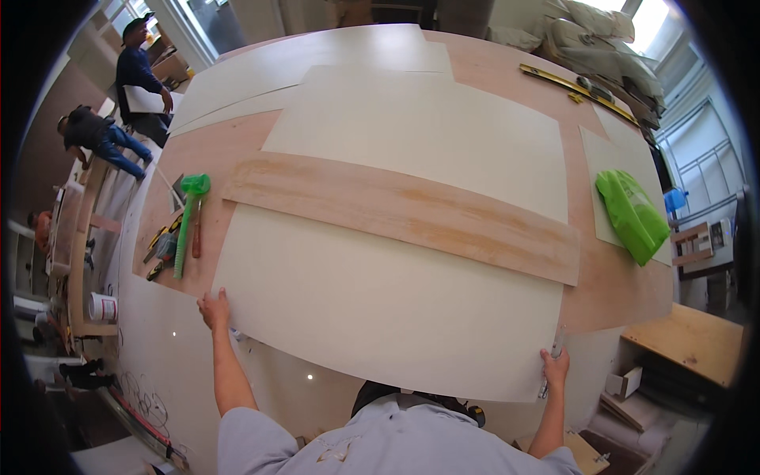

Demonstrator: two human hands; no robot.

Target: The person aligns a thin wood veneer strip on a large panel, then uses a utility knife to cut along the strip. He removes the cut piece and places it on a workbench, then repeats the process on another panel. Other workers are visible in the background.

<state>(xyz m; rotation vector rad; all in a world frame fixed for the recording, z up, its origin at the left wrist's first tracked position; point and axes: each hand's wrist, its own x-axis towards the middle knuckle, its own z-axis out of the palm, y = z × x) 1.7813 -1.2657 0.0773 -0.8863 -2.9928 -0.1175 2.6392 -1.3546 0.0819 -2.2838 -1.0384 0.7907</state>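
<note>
A large white sheet (380,305) lies in front of me, its near edge close to my body. My left hand (214,309) is closed on its near left corner. At the near right corner, my right hand (556,366) is closed around a slim grey tool (558,345), whose exact kind is too small to make out. Across the sheet's far part lies a long reddish-brown wooden board (404,214), slanting down to the right. Another white sheet (427,131) shows beyond this board.
On the table's left are a green mallet (190,214) and several hand tools (165,245). A green bag (631,215) lies right; a yellow spirit level (578,93) lies far right. Two people (142,79) stand at the left. A white bucket (102,306) is on the left.
</note>
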